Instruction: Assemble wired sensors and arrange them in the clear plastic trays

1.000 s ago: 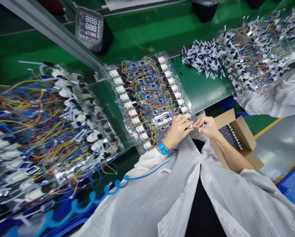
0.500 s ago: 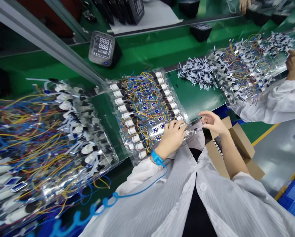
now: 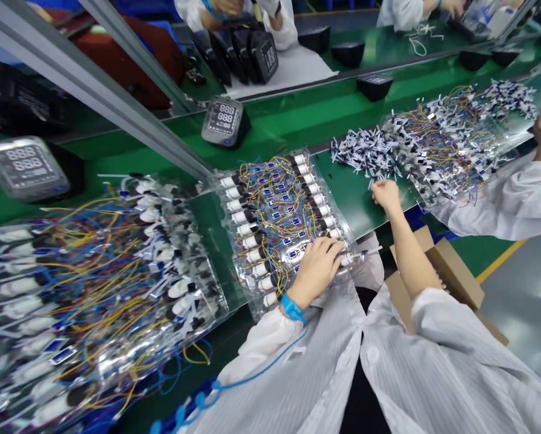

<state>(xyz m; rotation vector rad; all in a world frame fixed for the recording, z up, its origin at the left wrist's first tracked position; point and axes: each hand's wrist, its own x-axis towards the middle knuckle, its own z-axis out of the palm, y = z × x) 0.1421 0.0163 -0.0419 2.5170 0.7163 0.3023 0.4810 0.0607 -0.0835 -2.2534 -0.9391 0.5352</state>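
Observation:
My left hand [image 3: 318,268], with a blue wrist strap [image 3: 292,307], curls over the front right corner of a clear plastic tray [image 3: 336,181]. Its fingertips hold a white cylindrical part [image 3: 346,259], from which a pale strip [image 3: 373,250] sticks out to the right. Rows of similar white cylinders with black ends [image 3: 253,241] line both sides of the tray, with coloured wires and small blue-and-white pieces between them. My right hand [image 3: 385,196] pinches at the near edge of a pile of small white strips [image 3: 363,150]; a strip shows at its fingertips, mostly covered.
On the left lies a larger wired batch [image 3: 93,271] on clear plastic. Display units [image 3: 225,120] stand on the green surface behind a metal post [image 3: 152,114]. To the right are another wired batch [image 3: 442,141] and a co-worker's sleeve [image 3: 500,199]. A cardboard box [image 3: 455,277] sits below the table edge.
My right hand has moved from beside my left hand forward to the strip pile, its fingers now closed. My left hand stays on the tray corner. The camera view has shifted.

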